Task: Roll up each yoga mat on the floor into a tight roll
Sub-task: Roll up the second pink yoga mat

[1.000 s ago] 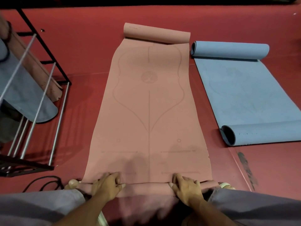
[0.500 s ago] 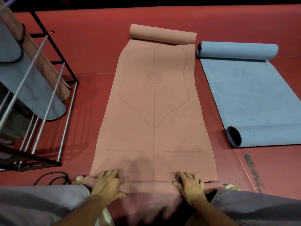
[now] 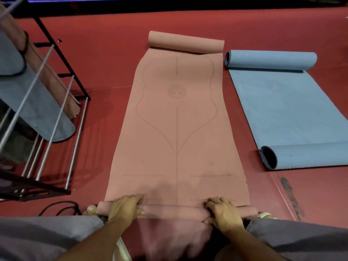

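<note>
The pink mat [image 3: 177,129] is lying flat on the red floor [image 3: 113,63], running lengthwise away from the person, with its far end curling into a loose coil and its near end forming a thin roll [image 3: 175,210] directly in front of the knees. This layout is giving the roll a straight path forward along the mat's centre line. The left hand [image 3: 125,207] and the right hand [image 3: 222,212] are resting on top of the roll, set well apart to either side of that line, which is likely keeping the two ends advancing evenly. Both hands are lying palm down with fingers curling over the front of the roll and thumbs tucking behind it, so each is gripping the roll rather than lying flat. Both forearms are reaching forward from between the knees, wrists low. The blue mat [image 3: 282,110] is lying just beside the pink one on the right, both ends coiling, with no hand on it. A rack [image 3: 56,110] is standing to the left.
</note>
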